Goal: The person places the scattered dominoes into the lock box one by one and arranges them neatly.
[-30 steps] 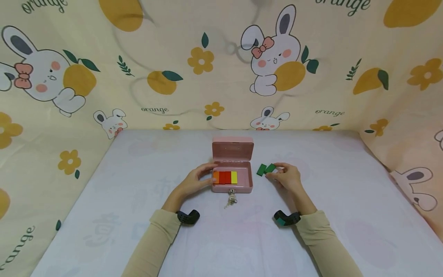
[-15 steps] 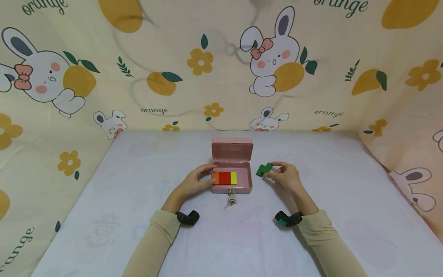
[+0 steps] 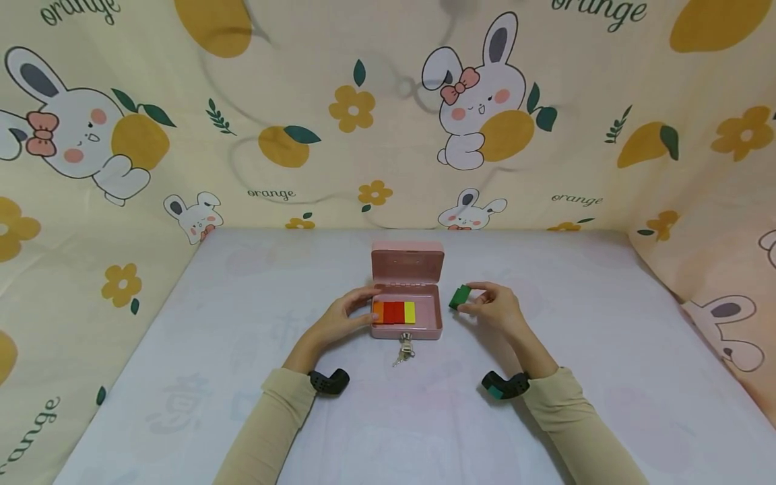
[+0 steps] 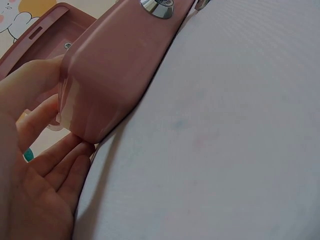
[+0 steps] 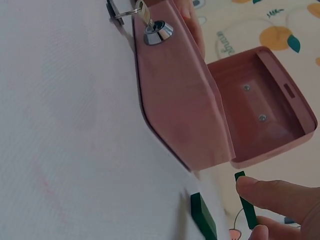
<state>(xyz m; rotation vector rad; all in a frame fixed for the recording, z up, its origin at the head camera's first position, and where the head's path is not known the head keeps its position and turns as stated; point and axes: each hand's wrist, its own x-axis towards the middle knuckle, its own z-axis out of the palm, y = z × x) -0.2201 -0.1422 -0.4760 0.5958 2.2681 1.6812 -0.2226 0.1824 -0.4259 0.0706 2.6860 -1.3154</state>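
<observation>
A small pink cash box (image 3: 431, 322) stands with its lid (image 3: 407, 264) raised. Orange (image 3: 378, 312), red (image 3: 394, 312) and yellow (image 3: 409, 312) blocks lie in a row along its left part. My left hand (image 3: 345, 313) holds the box by its left end, thumb and fingertips at the rim and wall. Between thumb and finger, my right hand (image 3: 497, 308) pinches a flat green block (image 5: 246, 202) just right of the box. Another green block (image 5: 202, 217) is close beside it at the table, largely overlapped by the held one in the head view.
Keys (image 3: 404, 355) hang from the lock (image 5: 158, 33) at the box's front, over the white cloth (image 3: 388, 424). Behind the table rises a patterned curtain (image 3: 400, 155) with rabbits and oranges.
My right hand has moved slightly left with its green block, which now overlaps the other green block instead of standing to its right. My left hand and the box have stayed put.
</observation>
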